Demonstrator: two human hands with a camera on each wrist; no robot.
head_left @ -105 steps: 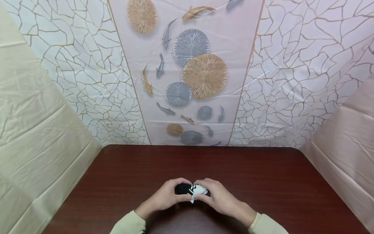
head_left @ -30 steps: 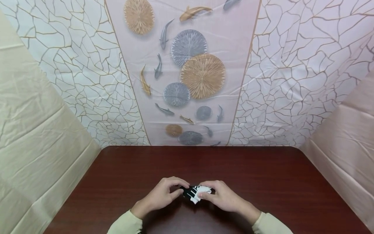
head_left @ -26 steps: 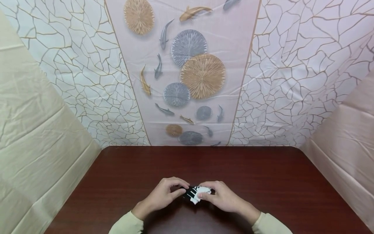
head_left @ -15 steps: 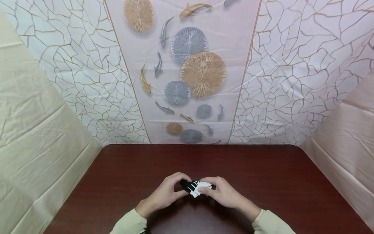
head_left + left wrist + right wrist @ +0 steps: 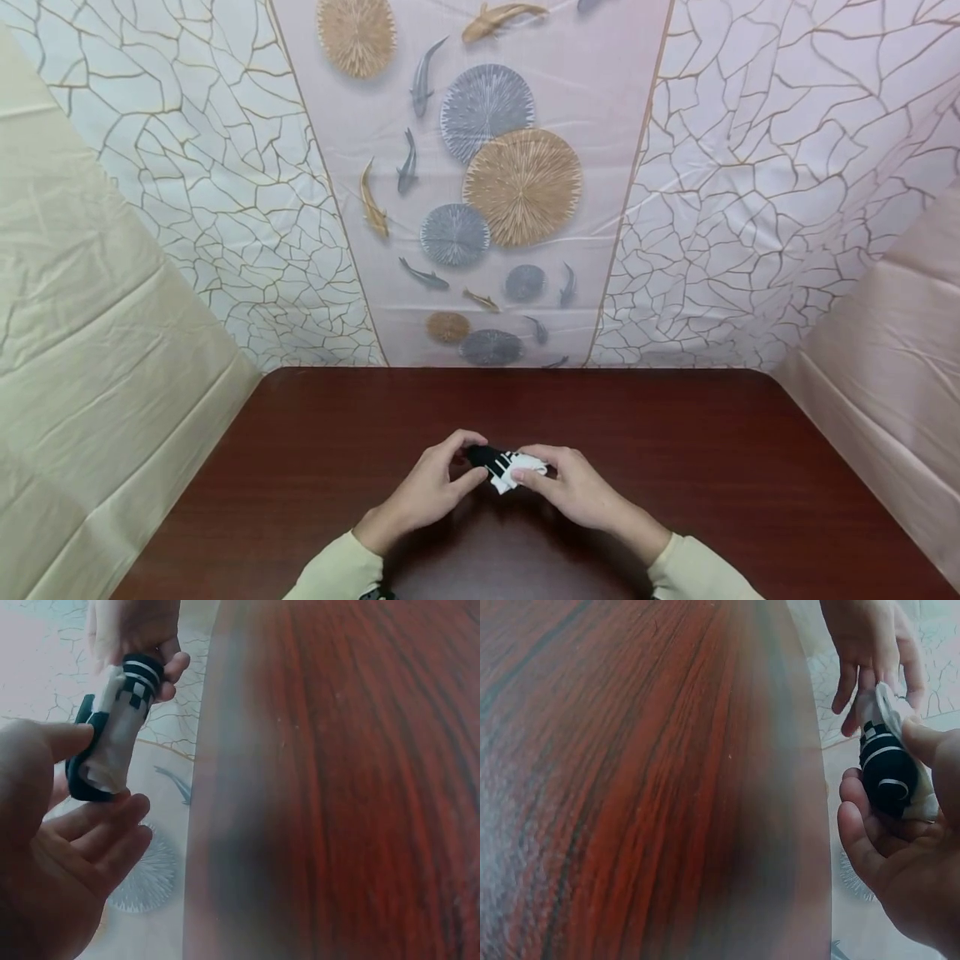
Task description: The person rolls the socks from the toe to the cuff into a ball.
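1. Hands have drifted a touch further from the near edge in the last half second, and the bundle between them now reads slimmer and more tightly rolled. Head view: low centre of the frame, the left hand (image 5: 431, 492) pinches the dark end of the rolled sock (image 5: 501, 465) with thumb and forefinger, while the right hand (image 5: 573, 492) pinches the white end. Both hover just above the dark wooden table (image 5: 712, 467); cream sleeves (image 5: 337, 571) sit at the bottom edge, and the patterned backdrop (image 5: 517, 183) fills the top.

2. Left wrist view: upper left of the frame, rolled sock (image 5: 112, 727) spans from the left hand (image 5: 60, 855), thumb on top and fingers cupped underneath, up to the right hand (image 5: 142, 637) gripping the striped, checked end.

3. Right wrist view: right side, the right hand (image 5: 900, 855) curls its fingers round the black striped end of the sock (image 5: 889, 761); the left hand (image 5: 870, 645) holds the far end, upper right. By the look of it, the roll is being tightened rather than set down.
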